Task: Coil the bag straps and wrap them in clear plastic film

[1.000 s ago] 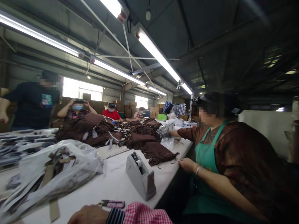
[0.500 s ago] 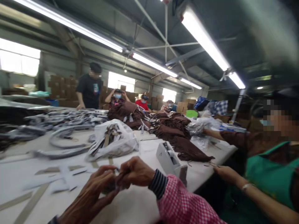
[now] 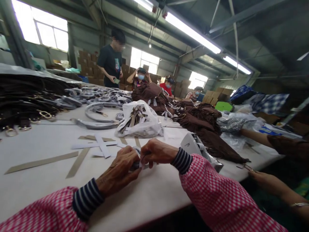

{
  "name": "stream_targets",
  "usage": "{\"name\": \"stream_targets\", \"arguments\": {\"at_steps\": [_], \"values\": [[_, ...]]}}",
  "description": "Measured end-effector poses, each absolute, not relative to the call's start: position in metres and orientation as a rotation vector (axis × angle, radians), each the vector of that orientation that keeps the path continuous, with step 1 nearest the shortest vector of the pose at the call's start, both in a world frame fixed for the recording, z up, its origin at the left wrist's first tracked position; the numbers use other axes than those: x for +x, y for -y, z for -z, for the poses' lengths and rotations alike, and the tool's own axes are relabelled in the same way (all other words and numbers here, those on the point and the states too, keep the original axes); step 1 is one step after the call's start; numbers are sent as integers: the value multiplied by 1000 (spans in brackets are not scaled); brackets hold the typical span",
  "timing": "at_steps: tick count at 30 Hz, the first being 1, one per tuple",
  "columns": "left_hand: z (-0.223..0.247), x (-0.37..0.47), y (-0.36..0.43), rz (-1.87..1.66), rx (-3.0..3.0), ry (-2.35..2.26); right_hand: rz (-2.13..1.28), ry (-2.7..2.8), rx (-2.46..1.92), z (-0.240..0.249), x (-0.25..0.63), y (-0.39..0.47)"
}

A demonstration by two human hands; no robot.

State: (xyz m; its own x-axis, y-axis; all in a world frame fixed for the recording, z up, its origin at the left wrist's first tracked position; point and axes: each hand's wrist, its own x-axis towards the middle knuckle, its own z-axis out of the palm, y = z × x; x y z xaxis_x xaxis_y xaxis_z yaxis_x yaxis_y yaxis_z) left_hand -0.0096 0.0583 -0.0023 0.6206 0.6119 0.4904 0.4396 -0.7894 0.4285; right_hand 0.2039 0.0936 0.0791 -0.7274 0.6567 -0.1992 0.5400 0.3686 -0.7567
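My left hand [image 3: 119, 169] is closed round a small grey plastic-wrapped piece [image 3: 135, 165], mostly hidden by the fingers. Close against it, my right hand [image 3: 158, 151] pinches a whitish, filmy edge of the same piece. Both hands meet just above the white tabletop [image 3: 135, 201]. A white tape dispenser [image 3: 189, 144] stands beside my right wrist. To the left of my hands lie flat taupe strips [image 3: 43, 162] and white strips [image 3: 102, 145], some crossed. Beyond my hands sits a white plastic bag [image 3: 151, 127] stuffed with similar strips.
Grey wrapped curved straps [image 3: 101, 121] spread across the table's left. Dark straps with gold buckles [image 3: 26, 100] pile farther left. Brown fringed pieces [image 3: 202, 127] heap on the right, where a co-worker's hand [image 3: 263, 180] reaches in. Other people are across the table.
The view has swung right and down, so the scene sits farther left and more table shows. My hands stay together on the grey piece. The person in the dark shirt has lifted a hand off the table.
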Motion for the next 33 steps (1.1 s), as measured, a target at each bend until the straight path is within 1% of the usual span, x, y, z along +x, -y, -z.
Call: {"name": "stream_targets", "arguments": {"at_steps": [3,5,7,10,13,16,21,25,29,33], "values": [[-5,-11,-55,-911,2528,-873,-1205,2517,-1063,-83,200,-90],[-10,-11,-52,-882,2479,-906,-1086,2611,-1068,-90,198,-84],[-16,-11,-49,-847,2404,-955,-821,2751,-1026,-97,196,-75],[-22,-11,-46,-812,2271,-995,-320,2877,-902,-102,194,-61],[-24,-12,-44,-787,2205,-1013,-68,2900,-867,-96,193,-49],[-23,-11,-43,-797,2156,-1042,14,2891,-894,-89,193,-42],[-19,-12,-48,-913,2060,-1101,-55,2801,-932,-85,195,-36],[-20,-14,-52,-1005,1681,-1014,-50,2534,-1079,-71,191,-24],[-21,-17,-55,-1041,1260,-845,151,2400,-1069,-41,180,-22],[-26,-22,-55,-1089,1055,-721,373,2333,-1047,-17,171,-27]]}}
